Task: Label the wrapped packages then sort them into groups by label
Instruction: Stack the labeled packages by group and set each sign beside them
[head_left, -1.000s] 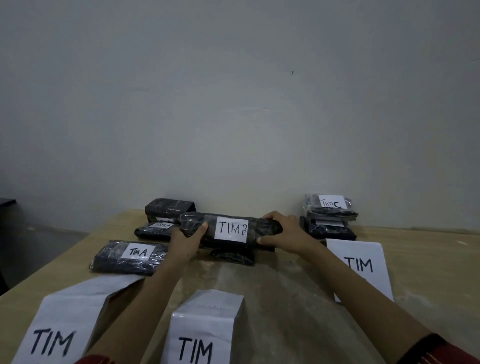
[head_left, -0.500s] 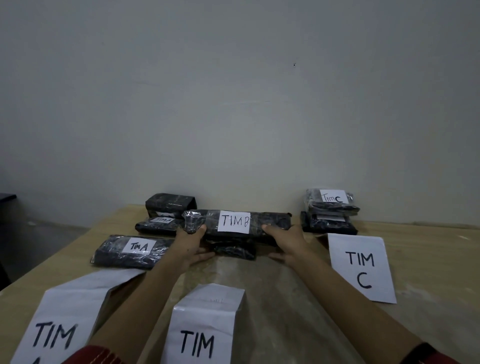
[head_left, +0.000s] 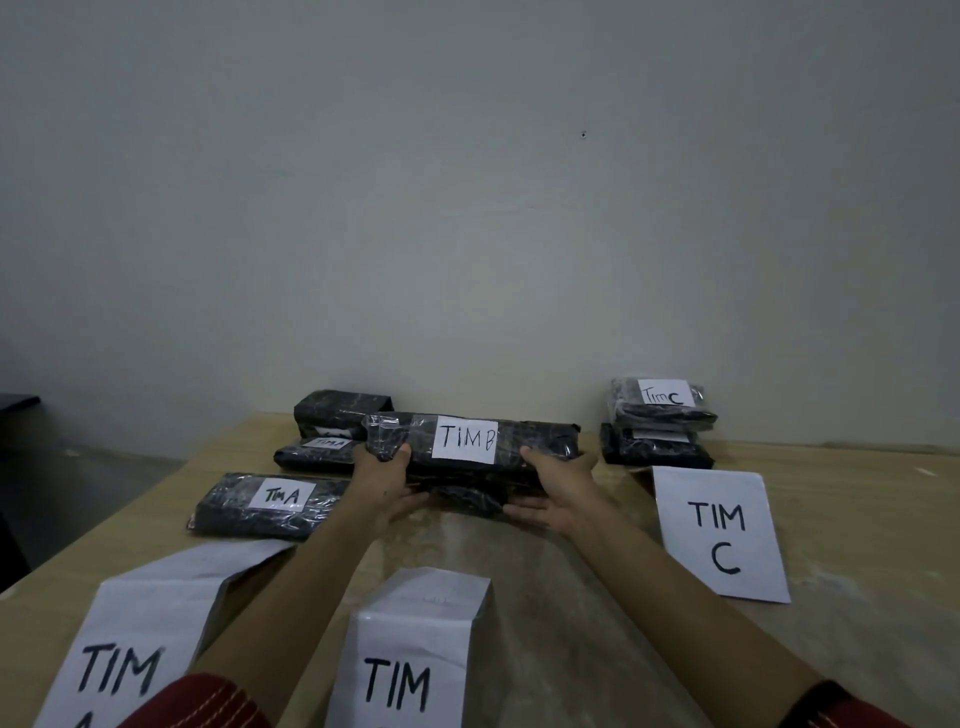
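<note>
- a big white paper sign on the left (head_left: 130, 649) lies at the near edge of the light wooden table (head_left: 857, 519). it says "tim"; the next letter is cut off.
- behind it lies a black shiny wrapped package with a white "tim a" label (head_left: 265, 501). two more black wrapped packages (head_left: 340, 410) sit stacked farther back.
- the left hand (head_left: 382, 478) holds the left end of the long black wrapped package with the white "tim b" label (head_left: 470, 441), thumb on top and fingers underneath.
- that package is in the middle of the table. it rests on another black package (head_left: 467, 499) whose label i cannot see.
- the white paper sign in the middle (head_left: 415, 649) says "tim" and is cut off below.
- the right hand (head_left: 558, 488) holds the right end the same way.
- i think this is the sorting step: the "tim b" package is going on the middle group. next, both hands should let go gently so it does not slide off.
- on the right, a stack of black packages with "tim c" on top (head_left: 660, 410) sits behind a flat white "tim c" paper sign (head_left: 719, 535).
- i see no box or bin; the paper signs seem to mark each group's spot.
</note>
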